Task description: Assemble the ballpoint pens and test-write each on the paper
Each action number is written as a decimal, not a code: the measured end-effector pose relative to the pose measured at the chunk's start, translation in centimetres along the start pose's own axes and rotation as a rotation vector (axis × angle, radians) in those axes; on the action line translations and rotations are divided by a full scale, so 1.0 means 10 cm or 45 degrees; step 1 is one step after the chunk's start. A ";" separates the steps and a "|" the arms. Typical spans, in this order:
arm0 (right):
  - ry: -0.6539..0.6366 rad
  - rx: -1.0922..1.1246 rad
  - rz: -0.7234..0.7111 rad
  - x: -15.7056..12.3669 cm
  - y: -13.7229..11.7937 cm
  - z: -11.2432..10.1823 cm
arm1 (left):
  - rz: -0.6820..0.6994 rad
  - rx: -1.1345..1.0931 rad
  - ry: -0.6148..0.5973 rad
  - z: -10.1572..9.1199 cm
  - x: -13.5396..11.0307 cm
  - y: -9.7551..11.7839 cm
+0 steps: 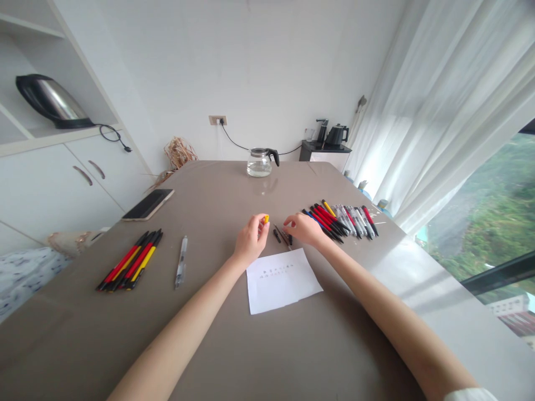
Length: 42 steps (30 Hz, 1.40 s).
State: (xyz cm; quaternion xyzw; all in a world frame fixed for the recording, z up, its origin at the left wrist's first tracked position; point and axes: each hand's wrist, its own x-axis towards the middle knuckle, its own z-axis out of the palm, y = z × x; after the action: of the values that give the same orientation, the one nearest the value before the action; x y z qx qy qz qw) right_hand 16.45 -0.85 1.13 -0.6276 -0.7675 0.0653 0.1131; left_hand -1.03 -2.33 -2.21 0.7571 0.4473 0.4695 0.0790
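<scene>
My left hand [251, 238] is closed, pinching a small yellow pen piece [266, 219] above the grey-brown table [209, 334]. My right hand [304, 228] rests on the table with its fingers curled over small dark pen parts [282, 235] lying between both hands. A white sheet of paper [281, 280] with a line of writing lies just in front of my hands. To the right of my right hand is a row of several red, black, yellow and clear pens [343, 220].
At the left lie a bundle of red, black and yellow pens [131, 260] and a single clear pen [181, 262]. A dark notebook [148, 204] sits at the left edge. A glass jug [259, 162] stands at the far end. White curtains [438, 111] hang at the right.
</scene>
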 end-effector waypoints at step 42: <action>0.570 1.051 -0.080 -0.08 -0.29 -0.18 | 0.092 0.149 -0.047 -0.02 -0.02 0.04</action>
State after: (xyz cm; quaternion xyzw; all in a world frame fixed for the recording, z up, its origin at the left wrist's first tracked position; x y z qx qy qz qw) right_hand 14.30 -2.32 3.46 -0.5052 -0.6529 0.2245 0.5178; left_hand -0.95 -2.77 -2.02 0.7846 0.4446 0.4313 0.0259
